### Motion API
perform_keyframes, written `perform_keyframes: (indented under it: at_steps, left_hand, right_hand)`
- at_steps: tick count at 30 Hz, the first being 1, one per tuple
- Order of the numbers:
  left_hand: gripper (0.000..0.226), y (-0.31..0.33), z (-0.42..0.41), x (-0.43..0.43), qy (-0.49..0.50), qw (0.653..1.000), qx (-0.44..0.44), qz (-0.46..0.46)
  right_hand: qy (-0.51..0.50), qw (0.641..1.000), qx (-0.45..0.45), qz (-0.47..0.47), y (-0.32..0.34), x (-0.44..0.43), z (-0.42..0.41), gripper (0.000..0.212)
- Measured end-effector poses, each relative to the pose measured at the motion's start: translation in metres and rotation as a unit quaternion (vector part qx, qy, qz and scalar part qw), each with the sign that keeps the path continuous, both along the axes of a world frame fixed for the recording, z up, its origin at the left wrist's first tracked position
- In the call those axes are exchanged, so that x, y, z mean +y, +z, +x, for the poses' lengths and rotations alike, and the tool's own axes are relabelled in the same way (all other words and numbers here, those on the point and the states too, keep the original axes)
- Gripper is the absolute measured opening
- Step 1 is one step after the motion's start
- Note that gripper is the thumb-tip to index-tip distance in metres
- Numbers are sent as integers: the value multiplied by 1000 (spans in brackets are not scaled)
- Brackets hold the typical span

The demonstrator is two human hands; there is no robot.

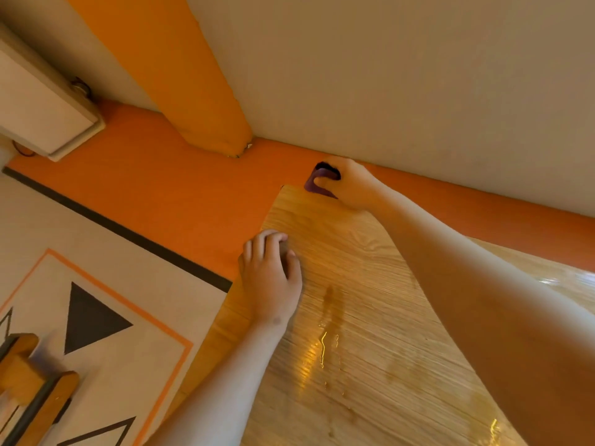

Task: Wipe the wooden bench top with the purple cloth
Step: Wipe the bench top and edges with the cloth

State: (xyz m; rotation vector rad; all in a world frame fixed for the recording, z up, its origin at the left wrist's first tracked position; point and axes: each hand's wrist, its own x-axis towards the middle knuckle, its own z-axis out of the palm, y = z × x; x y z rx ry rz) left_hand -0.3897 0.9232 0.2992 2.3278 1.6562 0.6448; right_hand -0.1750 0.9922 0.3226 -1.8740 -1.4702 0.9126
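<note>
Right-hand fingers (322,181) curl tight around the purple cloth (314,187), bunching it into a small dark wad, and the right hand (349,185) presses that wad down at the far corner of the wooden bench top (370,317), right against the orange wall strip (180,201). Only a little of the cloth shows past the knuckles: a crumpled purple fold with a darker shadowed pocket above it, too bunched to give it any clear long axis. Over on the near edge, the left hand (273,278) lies on the wood, fingers loosely bent and close together, tips on the surface, holding nothing. The bench top itself runs long from the lower right up toward that far corner, grain lines following the same direction. It is pale, glossy wood, with wet-looking streaks and bright glints down its middle. Beyond the edge lies a pale floor with orange lines and a dark triangle (91,317).
</note>
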Motion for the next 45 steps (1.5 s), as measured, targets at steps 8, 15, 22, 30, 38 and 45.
perform_keyframes:
  at_steps: [8,15,22,30,38,45]
  left_hand:
    - [27,-2,0,1,6,1000,13,-2]
    - [21,-2,0,1,0,1000,8,4]
    - [22,-2,0,2,1,1000,23,1]
    - [29,1,0,1,1,1000,18,0]
    - [34,2,1,0,-9,1000,23,11]
    - [36,1,2,1,-10,1000,25,8]
  right_hand:
    - [70,995,76,-11,-11,46,-27,22]
    - [94,989,115,-17,-8,15,9,12]
    - [102,986,116,-63,-2,-51,70,21]
    - [102,992,71,19,-15,15,4,27]
    - [105,991,77,-33,3,-63,64,14]
    - [50,993,60,-93,17,-154,125,12]
